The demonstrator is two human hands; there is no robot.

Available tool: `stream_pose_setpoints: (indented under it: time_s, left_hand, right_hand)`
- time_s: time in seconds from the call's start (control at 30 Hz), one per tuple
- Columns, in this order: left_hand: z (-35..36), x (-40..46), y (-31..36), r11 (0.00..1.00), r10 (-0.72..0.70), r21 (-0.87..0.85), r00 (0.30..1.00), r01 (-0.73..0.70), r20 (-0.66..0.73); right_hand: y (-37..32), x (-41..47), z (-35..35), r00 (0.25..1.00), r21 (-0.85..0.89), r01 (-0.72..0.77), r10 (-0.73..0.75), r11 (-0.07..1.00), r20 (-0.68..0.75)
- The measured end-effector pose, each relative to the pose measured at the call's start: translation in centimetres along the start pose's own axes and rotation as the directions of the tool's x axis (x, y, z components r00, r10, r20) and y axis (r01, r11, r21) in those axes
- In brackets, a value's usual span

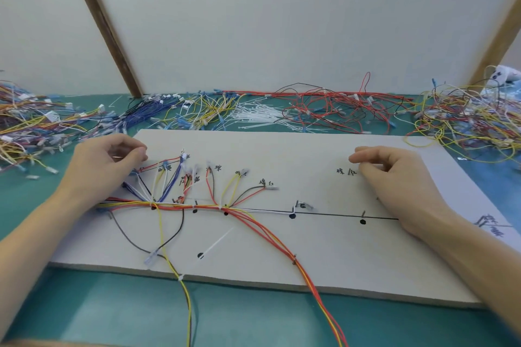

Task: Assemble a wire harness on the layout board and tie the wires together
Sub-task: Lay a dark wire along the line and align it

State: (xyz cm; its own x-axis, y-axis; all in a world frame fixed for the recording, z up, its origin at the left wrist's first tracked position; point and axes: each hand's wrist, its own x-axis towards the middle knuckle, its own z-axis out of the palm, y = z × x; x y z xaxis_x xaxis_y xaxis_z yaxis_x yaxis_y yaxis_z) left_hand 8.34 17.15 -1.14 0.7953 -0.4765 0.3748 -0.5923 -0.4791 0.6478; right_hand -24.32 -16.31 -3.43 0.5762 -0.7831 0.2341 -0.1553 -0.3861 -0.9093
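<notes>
A white layout board [324,256] lies on the teal table, marked with a black line, dots and handwritten labels. A wire harness [197,207] of red, orange, yellow, blue, white and black wires runs along the line on the left half, with branches fanning up to labels. Red, orange and yellow strands [298,259] trail off the board's front edge. One loose white cable tie [217,241] rests on the board. My left hand [104,166] hovers over the left branches, fingers curled, empty as far as I can see. My right hand [394,175] rests on the board's right part, fingers loosely curled and empty.
Behind the board lie piles of loose wires: mixed colours at far left [31,124], blue and yellow ones [180,110], white cable ties [259,115], red wires [338,107], and a tangled heap at far right [465,118]. A white wall stands behind.
</notes>
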Motion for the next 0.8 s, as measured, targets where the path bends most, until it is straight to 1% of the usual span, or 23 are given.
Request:
stream_pose_setpoints:
  time_s: [0.07,0.13,0.2,0.27,0.3,0.33,0.4,0.43,0.47,0.5,0.53,0.57,0.6,0.67,0.73,0.8]
  left_hand:
    - [0.3,-0.2,0.8,1.000,0.011,0.014,1.000,-0.011,-0.011]
    - [0.7,-0.5,2.8,0.997,0.074,0.017,0.996,-0.074,-0.054]
    - [1.5,-0.9,5.8,0.982,0.187,-0.013,0.978,-0.189,-0.094]
    - [2.7,-1.5,9.5,0.939,0.318,-0.110,0.945,-0.326,-0.083]
    - [3.5,-1.7,11.1,0.908,0.383,-0.166,0.923,-0.384,-0.041]
    - [4.5,-2.0,12.6,0.877,0.447,-0.214,0.894,-0.431,0.030]
    - [6.5,-2.3,15.1,0.831,0.541,-0.299,0.807,-0.469,0.238]
    - [7.6,-2.5,15.9,0.824,0.561,-0.327,0.749,-0.463,0.353]
    - [8.6,-2.7,16.4,0.823,0.567,-0.338,0.690,-0.456,0.450]
    - [9.4,-2.9,16.7,0.826,0.564,-0.342,0.644,-0.448,0.517]
    - [10.0,-3.2,16.6,0.830,0.557,-0.353,0.616,-0.431,0.558]
    - [10.3,-3.4,16.4,0.835,0.550,-0.374,0.600,-0.404,0.581]
    - [10.4,-3.5,16.1,0.837,0.548,-0.395,0.588,-0.380,0.595]
    - [9.9,-3.6,15.6,0.836,0.548,-0.409,0.560,-0.365,0.621]
    - [9.1,-3.8,15.3,0.851,0.525,-0.405,0.525,-0.334,0.670]
    - [8.3,-4.1,15.3,0.874,0.484,-0.389,0.466,-0.290,0.741]
  right_hand:
    - [0.0,0.1,0.1,1.000,-0.023,-0.013,0.013,1.000,0.000]
    - [0.0,0.2,0.2,1.000,-0.031,-0.024,0.024,0.999,-0.010]
    - [-0.1,0.1,0.3,0.999,-0.025,-0.034,0.034,0.999,-0.017]
    - [-0.2,0.0,0.2,0.999,-0.016,-0.032,0.032,0.999,-0.023]
    - [-0.3,0.0,0.2,0.999,-0.022,-0.034,0.034,0.999,-0.023]
    - [-0.5,-0.1,0.1,0.999,-0.040,-0.037,0.037,0.998,-0.017]
    - [-1.1,-0.5,0.0,1.000,-0.130,-0.027,0.029,0.991,0.009]
    - [-1.7,-1.0,0.0,1.000,-0.213,0.000,0.004,0.977,0.019]
    - [-2.4,-1.6,0.0,0.998,-0.310,0.063,-0.058,0.949,0.026]
    - [-3.2,-2.4,0.0,0.987,-0.389,0.160,-0.156,0.907,0.041]
    - [-4.0,-3.4,0.2,0.965,-0.430,0.258,-0.252,0.865,0.071]
    - [-4.8,-4.6,0.3,0.945,-0.435,0.325,-0.310,0.840,0.107]
    - [-5.6,-5.9,0.4,0.936,-0.416,0.353,-0.320,0.838,0.149]
    - [-6.7,-8.3,0.7,0.932,-0.345,0.324,-0.235,0.881,0.276]
    - [-7.5,-10.3,1.2,0.900,-0.295,0.239,-0.097,0.925,0.424]
    - [-7.9,-11.4,1.8,0.867,-0.318,0.185,-0.002,0.930,0.498]
